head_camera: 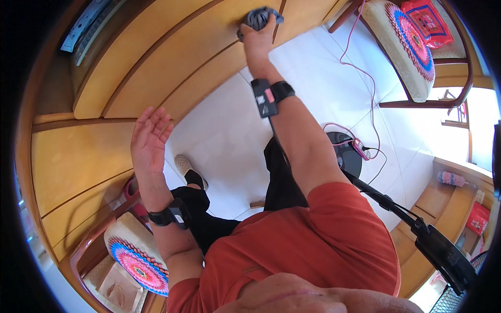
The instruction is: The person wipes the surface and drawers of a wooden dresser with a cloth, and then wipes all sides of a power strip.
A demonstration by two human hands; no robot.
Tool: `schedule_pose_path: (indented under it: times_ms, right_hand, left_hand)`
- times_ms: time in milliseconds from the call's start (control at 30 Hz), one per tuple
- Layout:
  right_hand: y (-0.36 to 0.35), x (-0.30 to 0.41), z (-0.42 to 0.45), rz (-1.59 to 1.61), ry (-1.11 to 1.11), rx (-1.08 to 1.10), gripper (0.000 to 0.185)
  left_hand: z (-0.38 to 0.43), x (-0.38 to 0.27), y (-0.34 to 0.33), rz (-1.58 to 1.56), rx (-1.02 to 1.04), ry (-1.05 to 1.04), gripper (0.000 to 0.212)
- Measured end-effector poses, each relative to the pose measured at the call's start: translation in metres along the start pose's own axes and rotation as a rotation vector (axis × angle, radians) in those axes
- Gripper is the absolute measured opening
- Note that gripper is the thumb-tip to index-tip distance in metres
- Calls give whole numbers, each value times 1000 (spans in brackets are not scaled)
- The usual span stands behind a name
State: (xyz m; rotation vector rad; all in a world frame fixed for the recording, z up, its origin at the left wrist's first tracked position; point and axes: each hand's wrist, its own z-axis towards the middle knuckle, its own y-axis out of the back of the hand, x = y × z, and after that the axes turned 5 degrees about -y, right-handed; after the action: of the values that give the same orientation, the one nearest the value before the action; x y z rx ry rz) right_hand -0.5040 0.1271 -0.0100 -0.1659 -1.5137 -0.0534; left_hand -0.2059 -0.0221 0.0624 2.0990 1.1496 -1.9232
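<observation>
My right hand [259,41] is stretched far forward, gripping a crumpled grey cloth [259,18]. The cloth lies against the curved yellow-brown wooden front of a cabinet [188,51], near a dark vertical seam. My left hand [152,141] is raised at the left with its palm showing and its fingers apart, holding nothing. Behind it are the cabinet's lower wooden panels [86,156]; whether the hand touches them I cannot tell. Black straps with small devices are on both forearms.
Remote controls [92,37] lie in the cabinet's open shelf. Chairs with round colourful cushions [415,37] stand at upper right and lower left; one bears a red bag [428,23]. A pink power strip [361,149] and cords lie beside a black stand's round base [348,156]. Wooden steps or shelves are at right.
</observation>
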Motion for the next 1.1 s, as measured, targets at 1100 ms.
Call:
schedule_pose_path:
  times_ms: [1100]
  right_hand:
    - [20,-88,83,-264,291,-79,72]
  left_hand:
    - [39,8,-22,-63,37,64,33]
